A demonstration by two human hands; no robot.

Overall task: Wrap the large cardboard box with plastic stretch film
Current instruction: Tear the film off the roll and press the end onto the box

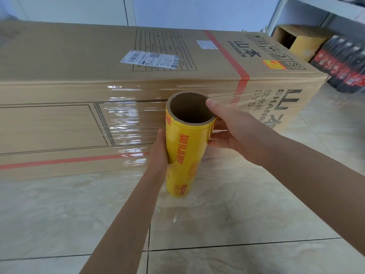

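A long cardboard box (pixel 83 62) lies on its side on the floor, with red tape bands and a white shipping label. Clear stretch film (pixel 126 123) shines over the middle of its near side. I hold a yellow roll of film (pixel 183 155) upright in front of the box, its hollow cardboard core facing me. My left hand (pixel 158 153) grips the roll's left side. My right hand (pixel 231 129) holds the roll's upper right, thumb on the core's rim. A sheet of film (pixel 229 101) stretches from the roll toward the box's right end.
Glossy beige floor tiles (pixel 237 224) spread in front of the box. Behind its right end stand an open cardboard carton (pixel 298 42) and a dark shrink-wrapped pack of bottles (pixel 347 64). White wall panels (pixel 177 10) run along the back.
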